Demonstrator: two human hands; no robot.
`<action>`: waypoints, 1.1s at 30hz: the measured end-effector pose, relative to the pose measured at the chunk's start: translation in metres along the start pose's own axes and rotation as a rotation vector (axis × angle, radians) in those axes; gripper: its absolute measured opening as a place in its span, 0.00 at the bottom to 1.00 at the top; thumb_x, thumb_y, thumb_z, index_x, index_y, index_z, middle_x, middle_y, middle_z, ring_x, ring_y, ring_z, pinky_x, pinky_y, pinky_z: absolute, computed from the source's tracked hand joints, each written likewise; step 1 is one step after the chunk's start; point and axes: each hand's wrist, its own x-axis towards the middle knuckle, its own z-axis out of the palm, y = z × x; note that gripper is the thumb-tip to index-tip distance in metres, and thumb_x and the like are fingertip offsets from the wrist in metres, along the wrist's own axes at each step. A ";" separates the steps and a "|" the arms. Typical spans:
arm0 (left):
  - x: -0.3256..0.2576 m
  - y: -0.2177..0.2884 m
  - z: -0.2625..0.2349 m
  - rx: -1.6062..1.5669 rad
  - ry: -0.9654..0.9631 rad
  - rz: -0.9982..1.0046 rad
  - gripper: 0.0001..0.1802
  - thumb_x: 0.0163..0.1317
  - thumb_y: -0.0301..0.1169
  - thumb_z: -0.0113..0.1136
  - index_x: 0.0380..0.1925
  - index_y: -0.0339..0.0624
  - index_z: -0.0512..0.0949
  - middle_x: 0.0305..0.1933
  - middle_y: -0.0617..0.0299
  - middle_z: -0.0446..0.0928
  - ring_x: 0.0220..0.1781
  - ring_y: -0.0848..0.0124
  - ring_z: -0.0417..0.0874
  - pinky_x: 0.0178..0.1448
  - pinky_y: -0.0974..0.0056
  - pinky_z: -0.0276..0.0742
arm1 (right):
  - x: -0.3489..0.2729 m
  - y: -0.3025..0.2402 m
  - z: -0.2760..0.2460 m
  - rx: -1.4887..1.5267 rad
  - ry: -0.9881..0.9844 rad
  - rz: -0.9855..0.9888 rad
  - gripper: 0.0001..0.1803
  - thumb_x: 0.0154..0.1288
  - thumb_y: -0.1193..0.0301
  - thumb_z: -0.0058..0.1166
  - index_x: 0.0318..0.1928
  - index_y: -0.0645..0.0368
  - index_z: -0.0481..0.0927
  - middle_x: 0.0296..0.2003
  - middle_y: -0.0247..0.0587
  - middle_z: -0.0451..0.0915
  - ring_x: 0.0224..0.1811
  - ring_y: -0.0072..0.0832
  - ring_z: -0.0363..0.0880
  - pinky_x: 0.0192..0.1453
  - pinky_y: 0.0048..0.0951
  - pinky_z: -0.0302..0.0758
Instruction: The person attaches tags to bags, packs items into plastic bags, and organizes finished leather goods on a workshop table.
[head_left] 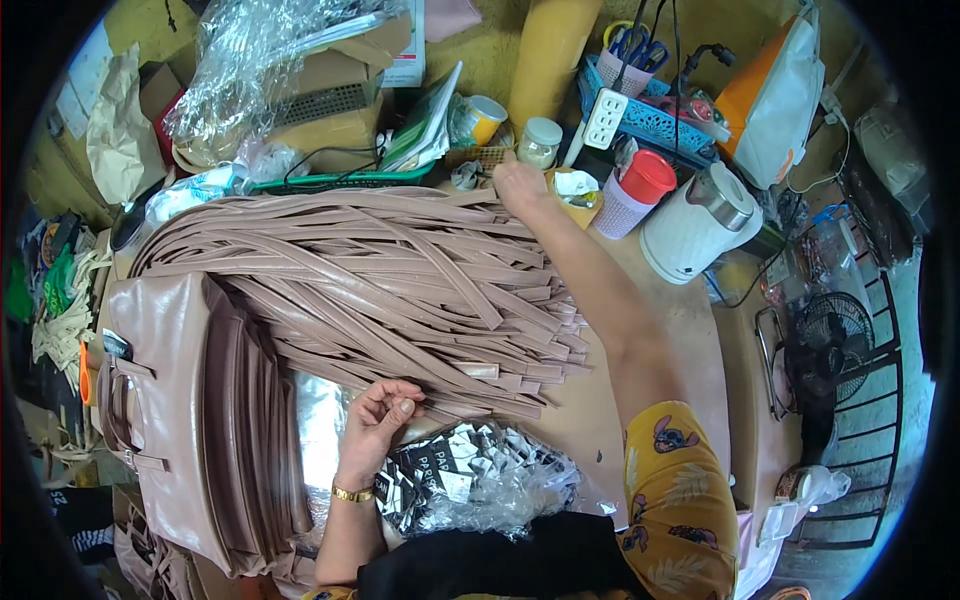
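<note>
My left hand [385, 415] is at the near edge of a large pile of dusty-pink leather-like straps [400, 262]. Its fingers curl in toward the thumb; whatever they hold, if anything, is too small to make out. Just below it lies a clear plastic bag of black and white labels [470, 475]. Stretched to the far side of the table, my right hand [520, 186] is closed beside a small wicker basket [488, 156] and a lidded glass jar [540, 140]. Its fingertips are hidden. A stack of pink handbags [165, 320] stands at the left.
At the back right are a white kettle [695, 222], a red-topped container [648, 178], a white power strip [604, 118] and a blue basket [655, 125]. A green tray [330, 181] with papers lies at the back. Right of the table stands a black fan [830, 345].
</note>
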 end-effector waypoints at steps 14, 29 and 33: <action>-0.002 -0.003 0.002 0.008 0.020 0.006 0.13 0.62 0.33 0.63 0.42 0.36 0.77 0.39 0.60 0.81 0.35 0.76 0.80 0.41 0.74 0.73 | -0.182 0.080 -0.099 0.535 0.221 0.446 0.10 0.48 0.72 0.65 0.22 0.66 0.78 0.22 0.53 0.78 0.25 0.42 0.80 0.31 0.41 0.74; 0.005 -0.005 -0.004 0.019 0.009 0.010 0.10 0.64 0.31 0.61 0.41 0.36 0.78 0.39 0.61 0.82 0.36 0.78 0.81 0.43 0.75 0.74 | -0.152 0.097 -0.040 0.457 0.408 0.389 0.12 0.55 0.68 0.63 0.38 0.62 0.81 0.35 0.51 0.80 0.37 0.45 0.81 0.41 0.41 0.77; 0.006 -0.008 -0.004 0.014 -0.002 0.003 0.10 0.64 0.31 0.60 0.41 0.36 0.78 0.39 0.61 0.82 0.36 0.78 0.81 0.43 0.74 0.75 | -0.104 0.094 -0.040 0.445 0.470 0.240 0.16 0.56 0.64 0.62 0.42 0.60 0.81 0.38 0.50 0.80 0.42 0.45 0.81 0.46 0.43 0.77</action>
